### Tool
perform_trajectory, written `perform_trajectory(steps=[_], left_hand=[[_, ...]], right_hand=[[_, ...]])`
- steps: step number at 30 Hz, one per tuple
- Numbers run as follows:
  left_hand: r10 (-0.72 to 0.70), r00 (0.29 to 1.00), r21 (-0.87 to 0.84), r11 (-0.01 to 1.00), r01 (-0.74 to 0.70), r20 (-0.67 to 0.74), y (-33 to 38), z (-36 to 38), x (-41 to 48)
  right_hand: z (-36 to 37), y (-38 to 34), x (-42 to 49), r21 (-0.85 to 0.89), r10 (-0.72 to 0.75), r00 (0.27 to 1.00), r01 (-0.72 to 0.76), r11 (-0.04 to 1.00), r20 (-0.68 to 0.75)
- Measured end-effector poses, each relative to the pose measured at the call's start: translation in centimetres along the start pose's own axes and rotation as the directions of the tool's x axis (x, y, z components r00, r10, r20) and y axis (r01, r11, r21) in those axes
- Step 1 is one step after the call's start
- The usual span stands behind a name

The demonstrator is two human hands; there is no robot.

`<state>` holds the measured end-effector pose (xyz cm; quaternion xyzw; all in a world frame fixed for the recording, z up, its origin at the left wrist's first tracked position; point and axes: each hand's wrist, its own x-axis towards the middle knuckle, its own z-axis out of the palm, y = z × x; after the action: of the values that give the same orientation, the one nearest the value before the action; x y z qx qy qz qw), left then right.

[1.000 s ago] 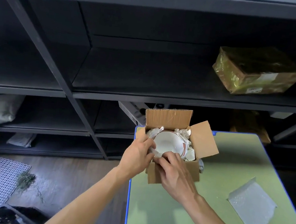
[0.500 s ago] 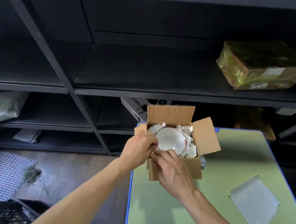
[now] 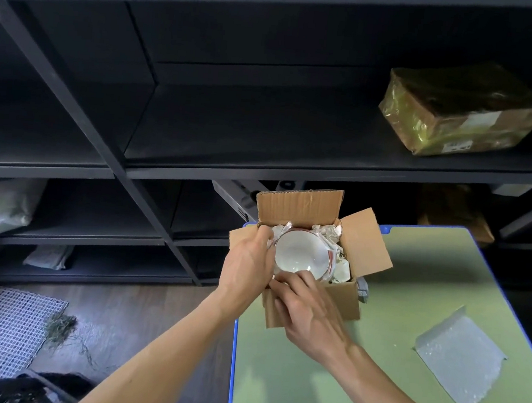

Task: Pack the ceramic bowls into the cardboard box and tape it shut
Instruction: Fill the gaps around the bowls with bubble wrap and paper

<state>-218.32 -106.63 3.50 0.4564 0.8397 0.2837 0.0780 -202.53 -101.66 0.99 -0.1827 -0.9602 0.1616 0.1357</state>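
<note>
The white ceramic bowl with a red rim (image 3: 302, 253) sits inside the open brown cardboard box (image 3: 300, 206), among crumpled white paper (image 3: 328, 235) (the box stands on the far left corner of the green table (image 3: 305, 384)). The left hand (image 3: 247, 266) curls its fingers down at the bowl's left rim; if they pinch bowl or paper, I cannot tell. The right hand (image 3: 309, 312) has nearly straight fingers touching the near rim.

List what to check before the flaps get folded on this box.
1. Bowl seated in cardboard box: ok.
2. Paper padding around bowl: ok far and right; near side hidden.
3. Left hand and right hand clear of box: not ok, both at the bowl's rim.
4. Flaps free to fold: ok, far and right ones open.
5. Tape at hand: cannot tell, none plainly visible.
6. Bubble wrap sheet used: not ok, lies on table.
</note>
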Motion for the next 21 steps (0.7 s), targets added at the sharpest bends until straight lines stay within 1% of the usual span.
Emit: perform_trajectory(steps=[1, 3, 6, 9, 11, 13, 14, 17, 21], left_hand=[[-0.012, 1.000, 0.054, 0.998, 0.012, 0.003, 0.2, 0.0, 0.3], [-0.052, 0.996, 0.223, 0.974, 0.034, 0.073, 0.4, 0.1, 1.1], [-0.128, 0.979, 0.466, 0.884, 0.040, 0.160, 1.0, -0.3, 2.5], [-0.161, 0.961, 0.590, 0.807, -0.003, 0.225, 2.0, -0.7, 3.4], [-0.165, 0.949, 0.613, 0.789, -0.036, 0.268, 2.7, -0.9, 3.6], [-0.167, 0.942, 0.595, 0.803, -0.042, 0.291, 3.0, -1.0, 3.8], [-0.179, 0.939, 0.570, 0.821, -0.021, 0.293, 2.9, -1.0, 3.9], [-0.253, 0.926, 0.466, 0.879, 0.099, 0.281, 2.5, -0.9, 4.4], [-0.308, 0.907, 0.372, 0.909, 0.190, 0.288, 2.3, -0.8, 5.1]], right_hand=[[-0.1, 0.0, 0.0, -0.009, -0.003, 1.000, 0.003, 1.000, -0.008], [-0.1, -0.1, -0.1, -0.028, -0.003, 1.000, 0.003, 1.000, -0.003], [0.0, -0.3, 0.2, -0.061, 0.000, 1.000, 0.001, 0.998, 0.014], [0.3, -0.3, 0.6, -0.079, -0.016, 1.000, 0.016, 0.997, 0.003], [0.3, -0.3, 0.7, -0.082, -0.014, 1.000, 0.015, 0.996, 0.015], [0.3, -0.2, 0.6, -0.081, -0.007, 1.000, 0.009, 0.997, 0.019], [0.2, -0.2, 0.6, -0.072, -0.002, 1.000, 0.002, 0.997, 0.011], [0.3, -0.2, 0.7, -0.056, 0.009, 1.000, -0.010, 0.998, -0.011], [0.5, -0.1, 1.0, -0.061, 0.023, 1.000, -0.023, 0.998, 0.012]])
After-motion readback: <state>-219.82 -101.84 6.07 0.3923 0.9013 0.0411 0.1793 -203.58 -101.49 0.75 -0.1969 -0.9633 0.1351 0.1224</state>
